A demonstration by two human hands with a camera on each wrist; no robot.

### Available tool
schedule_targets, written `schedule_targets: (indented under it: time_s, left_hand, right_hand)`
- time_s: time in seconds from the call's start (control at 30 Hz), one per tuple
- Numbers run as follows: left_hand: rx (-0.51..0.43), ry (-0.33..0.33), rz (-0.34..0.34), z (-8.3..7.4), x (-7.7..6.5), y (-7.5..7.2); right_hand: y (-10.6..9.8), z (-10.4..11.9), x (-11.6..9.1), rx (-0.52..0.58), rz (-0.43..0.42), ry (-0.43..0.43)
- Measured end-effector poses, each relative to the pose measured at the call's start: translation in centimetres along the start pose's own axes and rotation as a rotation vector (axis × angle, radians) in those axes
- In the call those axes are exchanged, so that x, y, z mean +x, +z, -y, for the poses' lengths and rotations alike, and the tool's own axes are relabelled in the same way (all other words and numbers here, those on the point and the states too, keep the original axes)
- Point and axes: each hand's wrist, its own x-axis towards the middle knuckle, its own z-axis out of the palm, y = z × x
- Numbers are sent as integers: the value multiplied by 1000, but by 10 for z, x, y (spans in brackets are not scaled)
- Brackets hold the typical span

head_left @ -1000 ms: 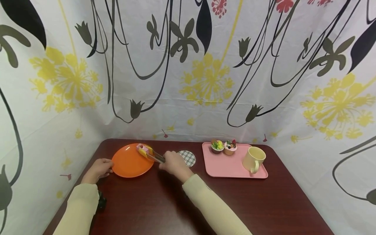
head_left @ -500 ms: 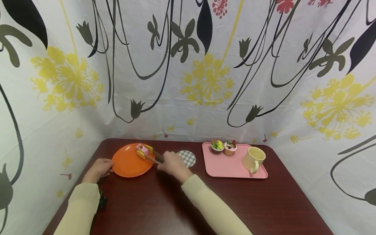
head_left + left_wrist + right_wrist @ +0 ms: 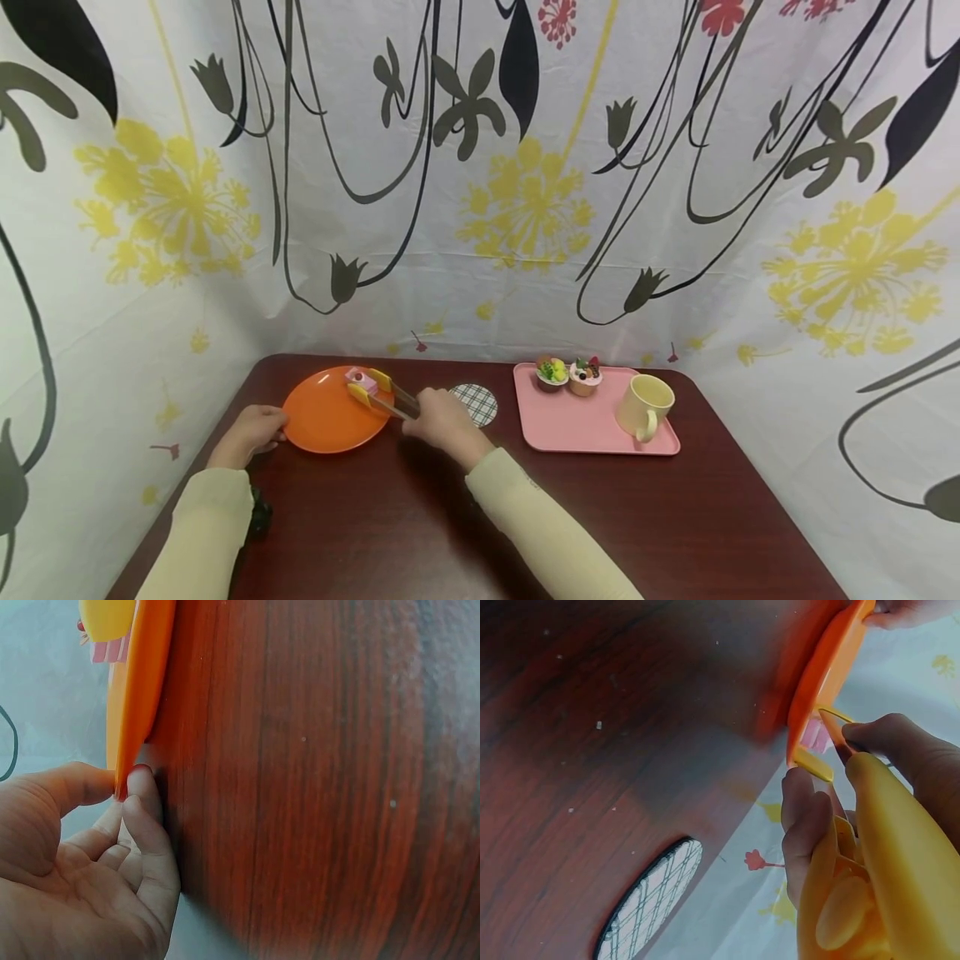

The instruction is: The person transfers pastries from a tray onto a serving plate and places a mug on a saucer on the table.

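A small pink cake (image 3: 361,383) is sitting on the orange plate (image 3: 326,427), between the parted tips of the tongs (image 3: 406,401). The right hand (image 3: 444,423) is gripping the tongs with curled fingers; the left hand (image 3: 253,430) is pinching the plate's rim. Beyond, a coaster (image 3: 478,404) is lying near a tray (image 3: 562,427) holding cupcakes (image 3: 584,381) and a mug (image 3: 639,407).

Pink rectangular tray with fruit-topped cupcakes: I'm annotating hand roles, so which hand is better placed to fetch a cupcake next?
Probably the right hand: it grips the yellow-tipped tongs and is nearer the pink rectangular tray, whereas the left hand pinches the round orange plate at its left edge.
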Motion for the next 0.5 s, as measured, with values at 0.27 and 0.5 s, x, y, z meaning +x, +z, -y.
schedule_targets:
  time_s: [0.27,0.5]
  left_hand:
    - [3,3,-11,0,0,1]
    - [13,7,-4,0,-3,2]
  right_hand:
    - [0,-2,-3,30,-19,4]
    - [-5,-7,-6,47,-23,1]
